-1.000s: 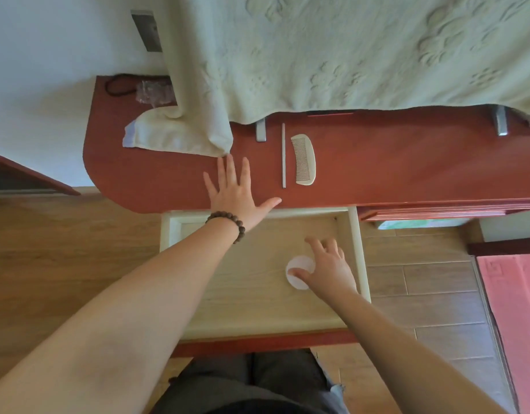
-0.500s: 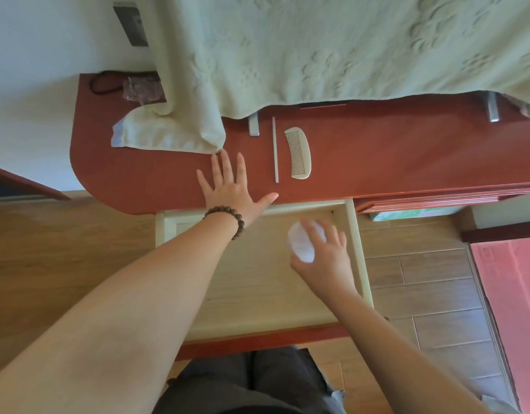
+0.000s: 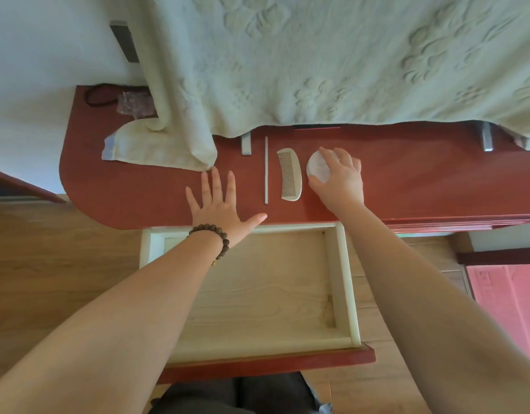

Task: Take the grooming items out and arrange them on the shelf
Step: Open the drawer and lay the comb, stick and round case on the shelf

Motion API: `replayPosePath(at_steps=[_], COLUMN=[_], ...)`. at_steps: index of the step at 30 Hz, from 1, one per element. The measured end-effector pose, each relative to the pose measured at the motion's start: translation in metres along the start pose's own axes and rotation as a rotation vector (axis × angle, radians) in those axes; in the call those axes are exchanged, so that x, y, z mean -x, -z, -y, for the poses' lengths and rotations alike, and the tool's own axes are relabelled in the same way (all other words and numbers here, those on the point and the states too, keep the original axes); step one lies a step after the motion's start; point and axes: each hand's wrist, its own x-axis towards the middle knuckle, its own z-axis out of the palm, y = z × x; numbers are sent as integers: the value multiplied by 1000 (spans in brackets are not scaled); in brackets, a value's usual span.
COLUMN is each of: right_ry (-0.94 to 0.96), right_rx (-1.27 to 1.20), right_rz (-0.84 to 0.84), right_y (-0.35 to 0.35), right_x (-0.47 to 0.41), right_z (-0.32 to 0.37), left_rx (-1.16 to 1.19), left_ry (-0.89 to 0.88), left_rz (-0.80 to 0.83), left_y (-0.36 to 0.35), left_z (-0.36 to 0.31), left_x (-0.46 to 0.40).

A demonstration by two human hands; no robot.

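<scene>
Right hand (image 3: 340,177) is gripping a round white container (image 3: 317,168) on the red shelf (image 3: 437,180), just beside the comb (image 3: 290,174) and a thin metal stick (image 3: 266,170). Left hand (image 3: 220,203) is lying flat and open on the shelf, above the open drawer (image 3: 346,282). Can't read any labels.

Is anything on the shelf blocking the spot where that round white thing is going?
Nothing visible does. The right hand holds the round white item at the red shelf, just right of the comb. The shelf farther right is bare, and the drawer below looks emptied.
</scene>
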Motion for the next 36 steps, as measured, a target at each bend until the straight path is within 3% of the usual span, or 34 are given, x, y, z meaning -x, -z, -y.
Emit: replayPosePath(at_steps=[8, 14, 22, 29, 36], right_ry=[19, 40, 158, 133, 6], right_rx=[49, -94, -37, 193, 296], right_rz=[25, 5, -123, 65, 163], right_y=[-2, 11, 8, -70, -108], right_x=[0, 25, 174, 325, 373], right_z=[-6, -3, -17, -26, -36], left_rx=[-11, 57, 223, 109, 49], left_ry=[17, 44, 0, 91, 132], left_rz=[-25, -111, -444, -304, -81], left_y=[-3, -1, -14, -101, -149], left_z=[-1, -2, 8, 44, 46], left_x=[0, 8, 123, 249, 292])
